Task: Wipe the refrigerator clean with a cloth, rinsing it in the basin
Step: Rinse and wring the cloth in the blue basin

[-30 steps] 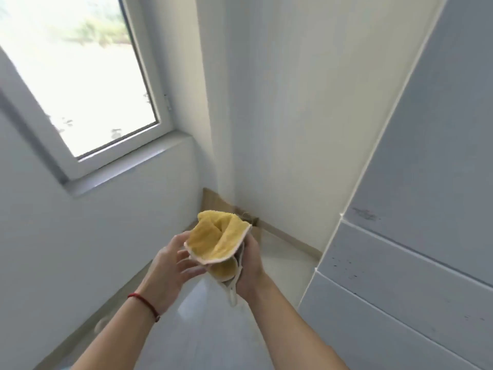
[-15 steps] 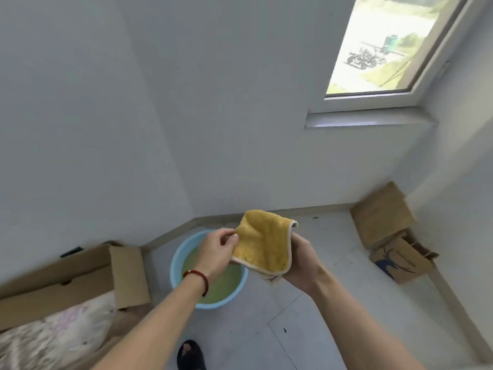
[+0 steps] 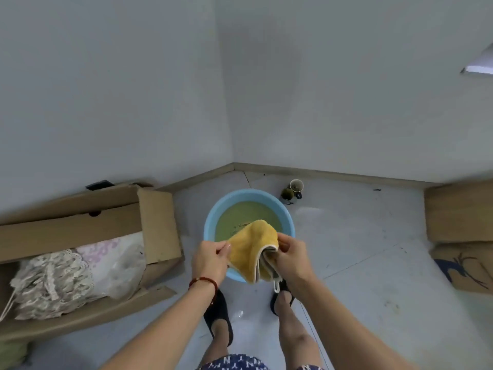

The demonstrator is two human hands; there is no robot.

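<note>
A: Where is the cloth (image 3: pixel 252 248)?

B: Held over the basin's (image 3: pixel 210 222) six o'clock rim, above the murky greenish water, apparently not yet dipped. The left hand (image 3: pixel 210 260) pinches its nine o'clock edge between thumb and fingers; the right hand (image 3: pixel 289 256) grips the folded three o'clock side, fingers curled round it.

A: What could go wrong?

B: The basin looks quite full, so plunging the cloth fast may slop water over the rim onto the floor by the slippers (image 3: pixel 217 313). The person could slip there.

A: Anything else?

B: The water looks dirty; a poor wring may smear the refrigerator, which is out of view. The cup (image 3: pixel 295 187) at one o'clock sits close enough to be knocked.
</note>
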